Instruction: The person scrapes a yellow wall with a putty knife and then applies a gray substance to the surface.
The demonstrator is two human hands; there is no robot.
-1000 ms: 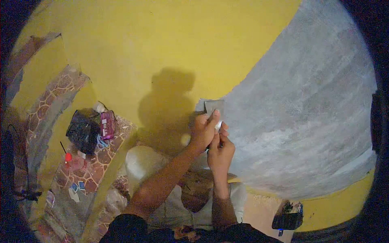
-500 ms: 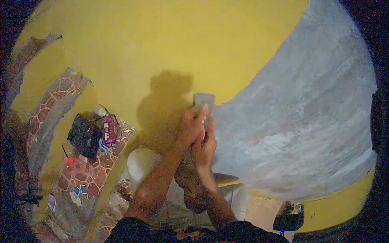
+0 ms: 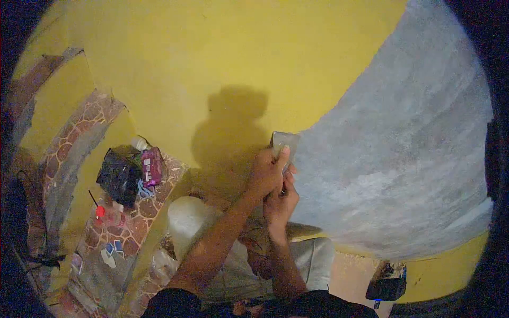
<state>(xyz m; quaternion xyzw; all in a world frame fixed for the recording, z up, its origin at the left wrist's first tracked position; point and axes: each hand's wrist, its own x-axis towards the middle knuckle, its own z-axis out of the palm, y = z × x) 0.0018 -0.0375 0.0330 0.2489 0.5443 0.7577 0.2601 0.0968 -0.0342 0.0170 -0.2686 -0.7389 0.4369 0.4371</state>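
Note:
A flat grey scraper blade meets the yellow wall close to the edge of the large grey patch. My left hand is wrapped round the scraper, its thumb lying along the blade. Just below it, my right hand is also closed round the lower part of the tool. The handle is mostly hidden by the fingers of both hands. A dark shadow of my head falls on the wall to the left of the hands.
At left, a patterned step bears a black plastic bag, a purple packet and a red-topped item. Small blue and white pieces lie lower on it. A black container stands at lower right.
Both hands and the scraper have shifted slightly right and down, and the blade now sits at the grey patch's edge. The camera view has also shifted slightly.

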